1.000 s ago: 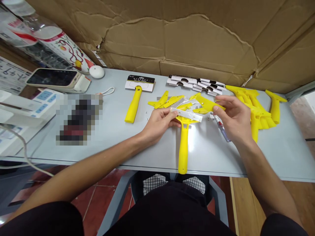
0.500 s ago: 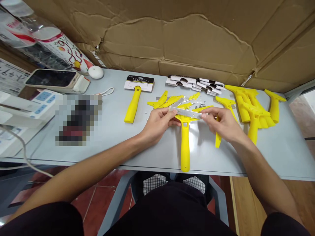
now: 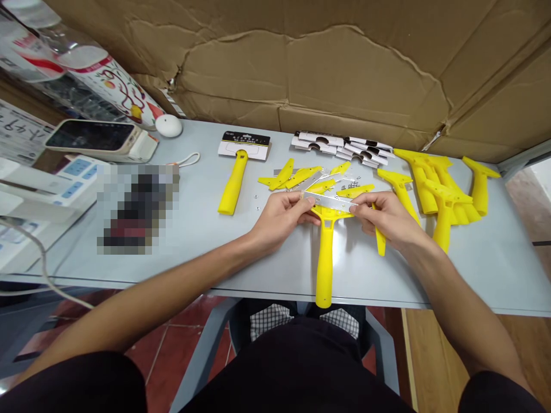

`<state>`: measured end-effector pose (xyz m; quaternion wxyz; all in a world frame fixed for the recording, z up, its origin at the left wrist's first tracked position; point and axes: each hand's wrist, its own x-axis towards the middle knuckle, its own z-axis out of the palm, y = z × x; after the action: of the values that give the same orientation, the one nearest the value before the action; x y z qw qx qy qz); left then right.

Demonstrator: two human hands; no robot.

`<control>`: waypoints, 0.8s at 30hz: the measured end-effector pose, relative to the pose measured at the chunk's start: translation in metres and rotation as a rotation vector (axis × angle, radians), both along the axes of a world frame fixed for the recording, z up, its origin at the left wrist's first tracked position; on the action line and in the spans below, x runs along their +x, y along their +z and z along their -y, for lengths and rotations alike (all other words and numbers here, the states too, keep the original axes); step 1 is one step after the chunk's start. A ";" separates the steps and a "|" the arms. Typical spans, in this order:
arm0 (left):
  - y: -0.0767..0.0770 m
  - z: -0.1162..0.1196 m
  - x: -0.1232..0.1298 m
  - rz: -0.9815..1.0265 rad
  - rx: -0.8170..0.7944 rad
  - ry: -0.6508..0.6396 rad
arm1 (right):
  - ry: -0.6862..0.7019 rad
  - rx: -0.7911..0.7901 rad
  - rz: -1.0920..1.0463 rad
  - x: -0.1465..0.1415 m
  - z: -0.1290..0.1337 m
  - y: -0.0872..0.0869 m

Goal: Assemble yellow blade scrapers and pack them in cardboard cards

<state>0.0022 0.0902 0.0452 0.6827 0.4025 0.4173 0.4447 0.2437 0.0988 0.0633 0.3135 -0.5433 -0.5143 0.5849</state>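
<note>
A yellow scraper handle (image 3: 324, 264) points toward me, its wide head under a flat metal blade (image 3: 329, 201). My left hand (image 3: 282, 218) pinches the left end of the blade and the handle's head, thumb on top. At the blade's right end, my right hand (image 3: 385, 215) has thumb and fingers closed on the metal. Behind the blade lie loose yellow pieces (image 3: 282, 175), more metal blades (image 3: 310, 179) and small screws (image 3: 350, 185). One long yellow piece (image 3: 379, 238) sticks out below my right fingers.
Several yellow handles (image 3: 443, 218) lie at the right. Printed cards (image 3: 318, 143) line the back edge by the cardboard (image 3: 258, 63). Another handle (image 3: 232, 186) touches a card left of centre. A phone (image 3: 90, 136), white egg-shaped object (image 3: 169, 125) and bottles (image 3: 107, 80) stand left.
My right fingers have closed in on the blade's right end and lie slightly further left. The handle's lower end has shifted a little toward me, and the blade sits flatter over its head.
</note>
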 end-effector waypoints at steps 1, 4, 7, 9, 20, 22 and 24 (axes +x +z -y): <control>0.000 0.000 0.000 -0.001 -0.003 -0.003 | -0.002 0.011 0.003 0.000 0.000 -0.001; 0.003 0.000 -0.001 -0.014 -0.029 -0.028 | -0.011 0.043 0.026 -0.001 0.000 -0.002; 0.007 -0.003 -0.005 -0.049 -0.062 -0.028 | -0.018 0.058 0.052 0.000 -0.001 -0.001; 0.009 -0.005 -0.008 -0.076 -0.069 0.015 | -0.026 0.067 0.067 0.000 -0.001 0.000; 0.009 -0.008 -0.009 -0.166 -0.022 0.067 | -0.019 0.124 0.145 0.000 -0.002 0.002; 0.013 -0.008 -0.009 -0.196 -0.023 0.087 | -0.012 0.139 0.177 0.000 -0.002 0.004; 0.016 -0.007 -0.009 -0.242 0.002 0.089 | -0.003 0.148 0.179 0.000 -0.001 0.004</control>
<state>-0.0072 0.0970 0.0614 0.6066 0.4349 0.5137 0.4231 0.2437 0.0995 0.0676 0.3066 -0.5694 -0.5811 0.4940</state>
